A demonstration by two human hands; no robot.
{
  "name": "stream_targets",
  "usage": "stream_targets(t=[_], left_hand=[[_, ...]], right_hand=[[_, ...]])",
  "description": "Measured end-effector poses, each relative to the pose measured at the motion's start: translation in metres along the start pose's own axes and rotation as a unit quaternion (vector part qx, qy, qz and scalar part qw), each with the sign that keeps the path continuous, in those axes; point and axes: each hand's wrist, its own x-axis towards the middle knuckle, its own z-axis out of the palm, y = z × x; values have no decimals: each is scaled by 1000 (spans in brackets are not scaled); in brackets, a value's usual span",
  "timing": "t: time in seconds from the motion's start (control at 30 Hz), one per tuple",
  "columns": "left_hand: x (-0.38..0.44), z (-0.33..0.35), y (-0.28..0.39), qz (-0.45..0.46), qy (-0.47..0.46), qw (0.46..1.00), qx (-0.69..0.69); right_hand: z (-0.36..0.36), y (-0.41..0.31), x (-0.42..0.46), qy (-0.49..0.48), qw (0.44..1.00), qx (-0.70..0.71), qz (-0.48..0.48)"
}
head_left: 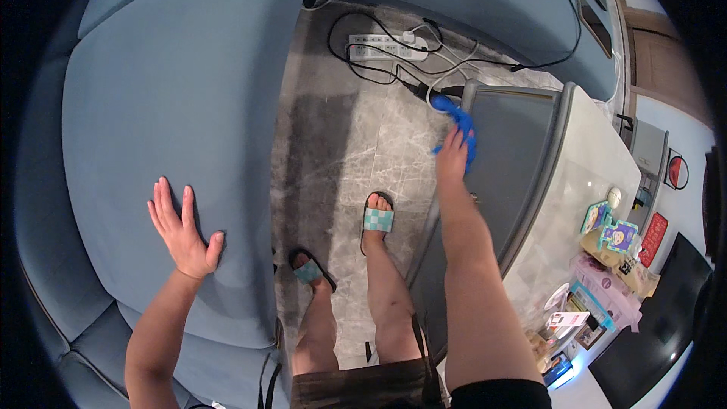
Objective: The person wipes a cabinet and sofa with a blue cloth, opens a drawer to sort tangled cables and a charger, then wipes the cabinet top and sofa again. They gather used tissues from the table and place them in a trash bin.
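Note:
My left hand (184, 238) lies flat on the seat of a blue-grey sofa (170, 96), its fingers spread and nothing in it. On the right, my right hand (454, 156) grips a bright blue cloth (466, 130). The cloth lies against the grey front panel (508, 136) of a low cabinet, near its far corner. Its far end reaches some cables on the floor. Part of the cloth is hidden by my fingers.
A white power strip (386, 48) with tangled black cables (341, 59) lies on the grey marbled floor tiles (363, 153). My slippered feet stand between sofa and cabinet. Several boxes and small items crowd the pale cabinet top (545, 227). A phone (594, 25) rests on the far sofa section.

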Motion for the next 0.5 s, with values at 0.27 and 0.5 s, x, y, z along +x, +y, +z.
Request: stream_targets(t=[0.27, 0.5], left_hand=[[-12, -9, -2, -22, -38, 999, 16], [-2, -32, 15, -77, -163, 983, 33]], right_hand=[[-2, -89, -218, -209, 917, 251, -231], [-16, -88, -272, -311, 840, 400, -193]])
